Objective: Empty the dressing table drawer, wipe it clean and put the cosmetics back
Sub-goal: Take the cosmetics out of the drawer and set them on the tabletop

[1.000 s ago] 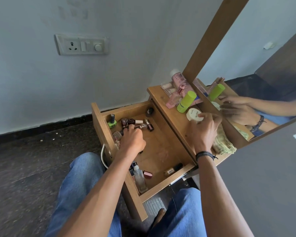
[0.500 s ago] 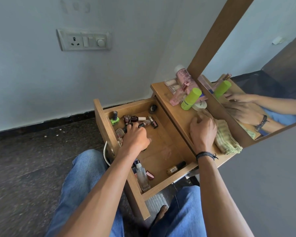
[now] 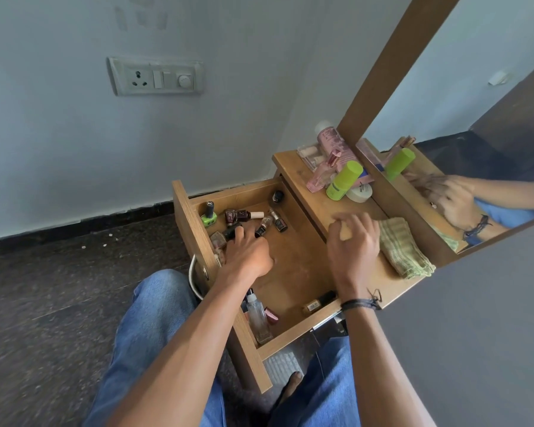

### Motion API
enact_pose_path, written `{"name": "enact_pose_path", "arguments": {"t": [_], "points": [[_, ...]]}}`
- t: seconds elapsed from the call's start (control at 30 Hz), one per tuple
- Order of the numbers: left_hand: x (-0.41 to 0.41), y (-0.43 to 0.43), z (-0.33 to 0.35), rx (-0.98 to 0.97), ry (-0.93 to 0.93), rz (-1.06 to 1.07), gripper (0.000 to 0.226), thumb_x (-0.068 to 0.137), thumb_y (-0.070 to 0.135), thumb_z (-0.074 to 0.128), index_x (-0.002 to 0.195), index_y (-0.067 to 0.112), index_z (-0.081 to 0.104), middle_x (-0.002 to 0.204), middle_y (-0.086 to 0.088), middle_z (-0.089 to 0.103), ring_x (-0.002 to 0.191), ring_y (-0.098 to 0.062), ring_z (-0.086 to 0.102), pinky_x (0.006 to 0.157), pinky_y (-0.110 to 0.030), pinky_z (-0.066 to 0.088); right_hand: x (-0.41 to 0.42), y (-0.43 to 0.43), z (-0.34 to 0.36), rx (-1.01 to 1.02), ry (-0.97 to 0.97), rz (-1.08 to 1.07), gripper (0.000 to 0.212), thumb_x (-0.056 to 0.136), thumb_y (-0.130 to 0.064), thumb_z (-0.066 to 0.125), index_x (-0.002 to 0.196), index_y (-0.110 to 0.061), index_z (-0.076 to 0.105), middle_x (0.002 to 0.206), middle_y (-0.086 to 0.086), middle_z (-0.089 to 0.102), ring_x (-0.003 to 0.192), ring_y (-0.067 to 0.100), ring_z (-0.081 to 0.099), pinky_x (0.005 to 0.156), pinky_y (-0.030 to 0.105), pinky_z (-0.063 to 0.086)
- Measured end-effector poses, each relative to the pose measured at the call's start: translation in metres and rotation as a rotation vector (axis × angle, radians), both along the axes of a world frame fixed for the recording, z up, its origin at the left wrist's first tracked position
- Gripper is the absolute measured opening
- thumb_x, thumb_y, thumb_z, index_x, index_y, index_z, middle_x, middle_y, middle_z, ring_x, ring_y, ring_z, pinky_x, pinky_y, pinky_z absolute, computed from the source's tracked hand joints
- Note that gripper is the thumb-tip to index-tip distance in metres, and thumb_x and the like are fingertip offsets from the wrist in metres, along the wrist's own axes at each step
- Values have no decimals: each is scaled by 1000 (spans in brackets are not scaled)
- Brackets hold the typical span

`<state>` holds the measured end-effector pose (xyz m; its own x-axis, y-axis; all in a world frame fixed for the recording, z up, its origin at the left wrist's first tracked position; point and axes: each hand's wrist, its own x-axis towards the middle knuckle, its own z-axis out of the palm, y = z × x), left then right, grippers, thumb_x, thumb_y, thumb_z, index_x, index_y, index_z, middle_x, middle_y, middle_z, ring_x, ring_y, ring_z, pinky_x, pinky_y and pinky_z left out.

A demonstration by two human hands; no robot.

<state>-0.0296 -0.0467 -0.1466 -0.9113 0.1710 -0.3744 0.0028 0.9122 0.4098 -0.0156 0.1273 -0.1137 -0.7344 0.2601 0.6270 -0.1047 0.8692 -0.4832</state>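
Note:
The wooden drawer [image 3: 192, 224] is pulled out, with several nail polish bottles [image 3: 241, 215] lying at its far end, a green one [image 3: 208, 215] standing upright. My left hand [image 3: 247, 251] reaches among them, its fingers over a dark bottle; its grip is hidden. A clear spray bottle [image 3: 259, 318] and a small brown bottle [image 3: 318, 303] lie at the near end. My right hand [image 3: 352, 241] hovers over the table top [image 3: 293, 171], loosely curled and holding nothing. Behind it stand a white jar [image 3: 362, 192], a green tube [image 3: 344, 180] and a pink bottle [image 3: 327, 137].
A folded green-striped cloth [image 3: 401, 248] lies on the table top just right of my right hand. The mirror [image 3: 475, 103] rises behind the table and reflects my hands. A wall socket [image 3: 154, 76] is on the left wall. My knees sit under the drawer.
My right hand let go of the white jar beside the green tube and drew back toward me. My left hand stretched its fingers further into the nail polish bottles.

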Motion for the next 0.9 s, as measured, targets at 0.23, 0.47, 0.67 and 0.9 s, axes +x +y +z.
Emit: {"name": "enact_pose_path", "arguments": {"t": [0.23, 0.47, 0.67, 0.9], "points": [[3, -1, 3, 21, -37, -40, 44, 94, 16, 58, 137, 20, 53, 160, -7, 15, 137, -35, 19, 108, -52, 31, 18, -44, -40, 2, -298, 192, 16, 91, -7, 63, 96, -13, 77, 98, -1, 69, 91, 16, 56, 77, 26, 43], [4, 0, 2, 11, -4, -14, 38, 90, 12, 53, 128, 13, 58, 153, -7, 28, 135, -34, 21, 108, -49, 31, -7, -54, -48, -20, -496, 242, 29, 96, -6, 56, 118, -14, 73, 118, 1, 63, 97, 24, 65, 76, 25, 47], [0, -3, 0, 9, 57, 46, 42, 90, 7, 50, 131, 5, 55, 148, -13, 35, 133, -34, 27, 105, -49, 39, -36, -59, -54, 230, -720, 480, 48, 92, 0, 58, 135, -21, 64, 144, 4, 49, 121, 31, 59, 95, 43, 52], [-6, -8, 4, 114, 182, 289, 35, 95, 9, 49, 129, 10, 59, 140, -10, 51, 133, -32, 39, 101, -49, 44, -32, -61, -65, 100, -673, 316, 29, 92, -4, 64, 118, -15, 70, 125, 6, 58, 103, 31, 64, 82, 39, 53]]}}
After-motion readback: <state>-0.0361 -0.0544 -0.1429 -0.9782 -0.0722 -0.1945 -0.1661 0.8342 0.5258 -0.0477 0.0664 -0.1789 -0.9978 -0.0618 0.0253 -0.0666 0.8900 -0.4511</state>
